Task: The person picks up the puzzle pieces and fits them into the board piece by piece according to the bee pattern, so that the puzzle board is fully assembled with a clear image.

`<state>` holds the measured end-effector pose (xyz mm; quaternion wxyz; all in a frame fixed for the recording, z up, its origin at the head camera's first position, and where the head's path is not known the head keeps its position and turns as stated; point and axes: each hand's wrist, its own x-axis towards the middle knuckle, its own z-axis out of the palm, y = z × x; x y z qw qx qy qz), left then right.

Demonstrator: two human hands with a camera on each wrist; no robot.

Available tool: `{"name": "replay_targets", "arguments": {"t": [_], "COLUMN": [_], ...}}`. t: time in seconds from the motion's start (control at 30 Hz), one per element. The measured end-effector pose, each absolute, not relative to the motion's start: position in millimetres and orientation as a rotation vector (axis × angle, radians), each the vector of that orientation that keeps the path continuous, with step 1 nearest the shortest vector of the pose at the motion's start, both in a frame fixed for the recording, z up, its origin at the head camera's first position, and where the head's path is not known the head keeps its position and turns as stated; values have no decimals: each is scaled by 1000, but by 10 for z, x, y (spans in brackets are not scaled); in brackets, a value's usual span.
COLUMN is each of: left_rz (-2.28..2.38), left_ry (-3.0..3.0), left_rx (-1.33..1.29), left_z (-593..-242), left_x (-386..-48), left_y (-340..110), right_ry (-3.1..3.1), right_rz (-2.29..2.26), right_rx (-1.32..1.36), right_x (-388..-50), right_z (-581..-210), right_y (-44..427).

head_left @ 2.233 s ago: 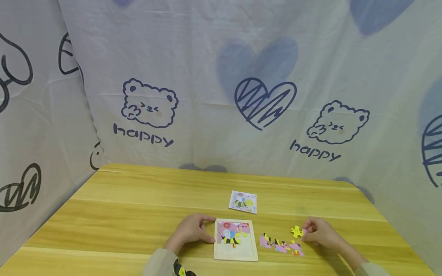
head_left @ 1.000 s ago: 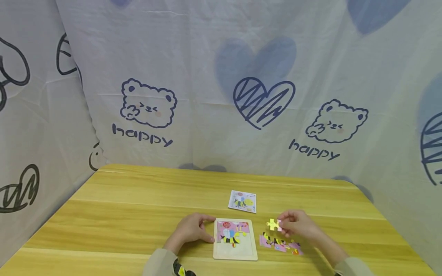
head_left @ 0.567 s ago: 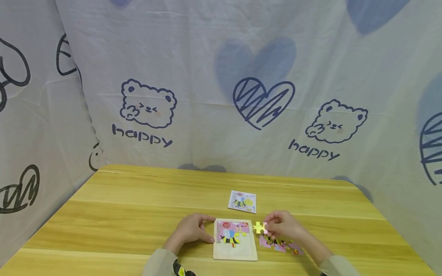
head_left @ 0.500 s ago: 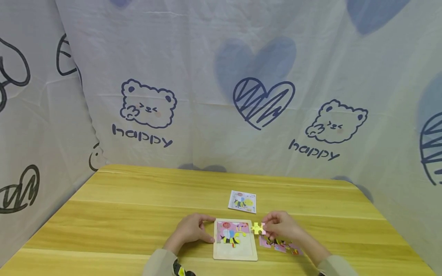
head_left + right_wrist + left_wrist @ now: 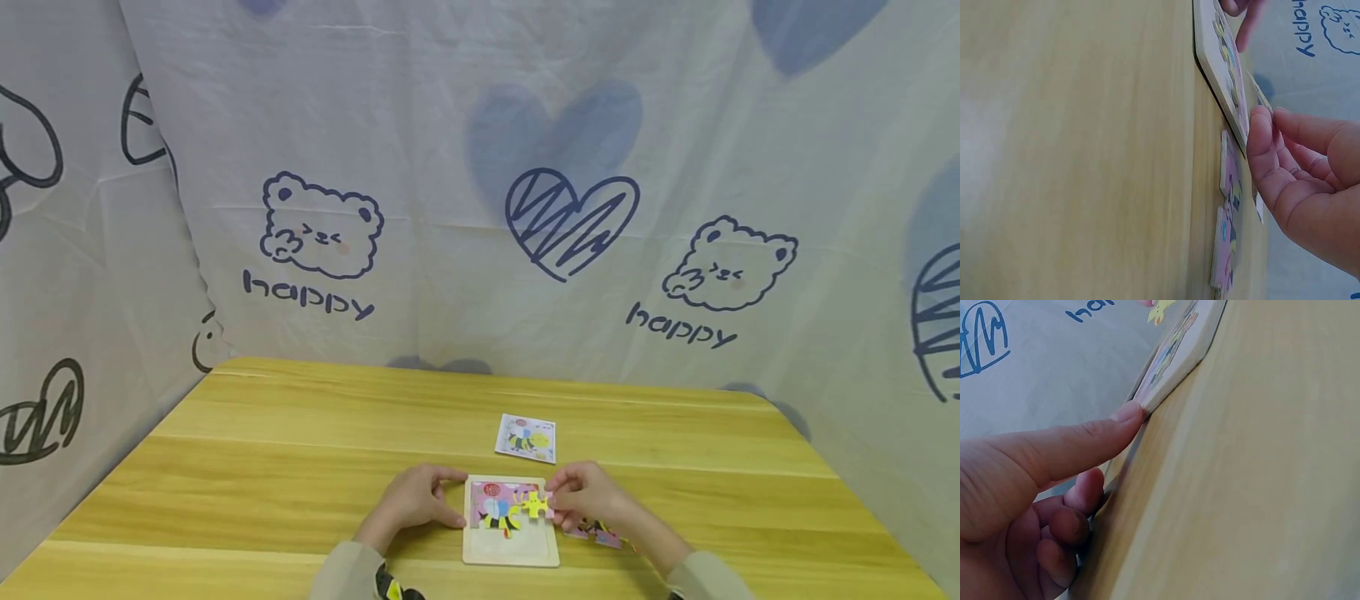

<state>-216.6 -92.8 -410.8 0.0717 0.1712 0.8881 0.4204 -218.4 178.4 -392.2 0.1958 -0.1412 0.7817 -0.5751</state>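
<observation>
In the head view a square wooden puzzle tray [image 5: 513,550] lies on the table, its upper part holding several joined pieces of a bee picture. My left hand [image 5: 416,500] rests at the tray's left side. Its straight thumb [image 5: 1110,428] touches the tray edge in the left wrist view, the other fingers loosely bent. Between thumb and fingertips my right hand [image 5: 596,496] pinches a yellow puzzle piece [image 5: 535,505] with a pink edge. That piece is over the tray's right part, tilted and raised above it in the right wrist view.
Loose pink puzzle pieces [image 5: 1225,237] lie on the table right of the tray, partly hidden by the right hand in the head view. Behind the tray lies a bee picture card [image 5: 527,438]. A printed cloth [image 5: 450,250] hangs beyond the table [image 5: 300,433].
My right hand has picked up the yellow puzzle piece from the right and carried it left over the tray. The left hand has stayed at the tray's left edge.
</observation>
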Motion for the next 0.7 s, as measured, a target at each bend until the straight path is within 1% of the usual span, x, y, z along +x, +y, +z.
{"name": "replay_targets", "arguments": {"t": [0.7], "left_rz": [1264], "left_ry": [2674], "left_rx": [507], "left_z": [-4111], "left_x": [-2163], "left_y": [-931], "right_ry": [2232], "right_rz": [-1530], "right_rx": [-425], "right_x": [-2167], "right_z": [-3914], "right_y": [1641]}}
